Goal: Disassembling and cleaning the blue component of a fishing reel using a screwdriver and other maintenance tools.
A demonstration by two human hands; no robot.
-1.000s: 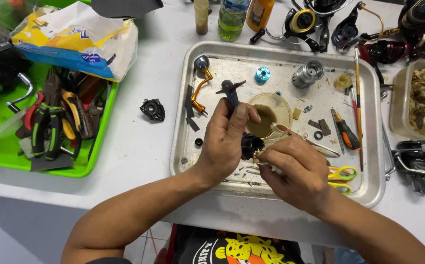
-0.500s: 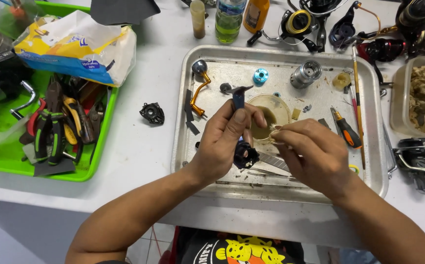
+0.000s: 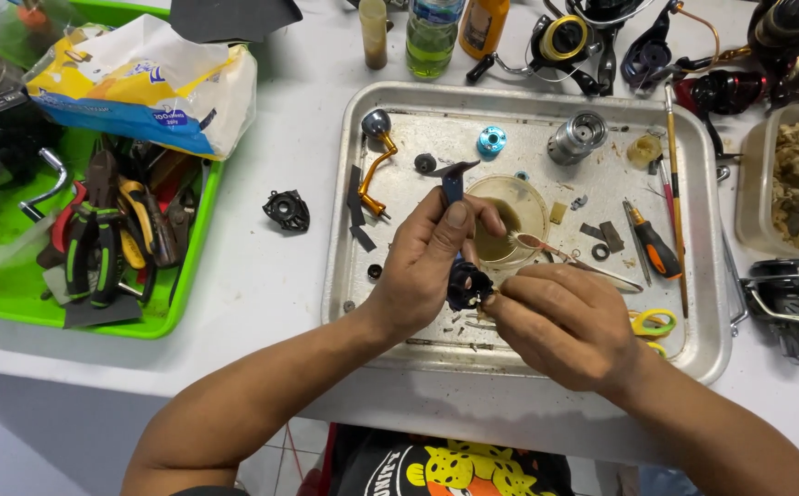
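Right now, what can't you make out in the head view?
- Small dark blue-black reel part: mostly hidden by the left hand.
- What the right hand fingers pinch: too small to tell.
- Grey spinning reel: cut off by the right edge.
- Green plastic tray: far end covered by the yellow and blue bag.

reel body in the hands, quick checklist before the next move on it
1. Left hand grips the dark reel body: ok.
2. Right hand fingertips at the part: ok.
3. Work held over the metal tray, so dropped bits land in it: ok.
4. Thin tool across the small cup, whether it is steady: cannot tell.
5. Orange-handled screwdriver close by on the tray: ok.
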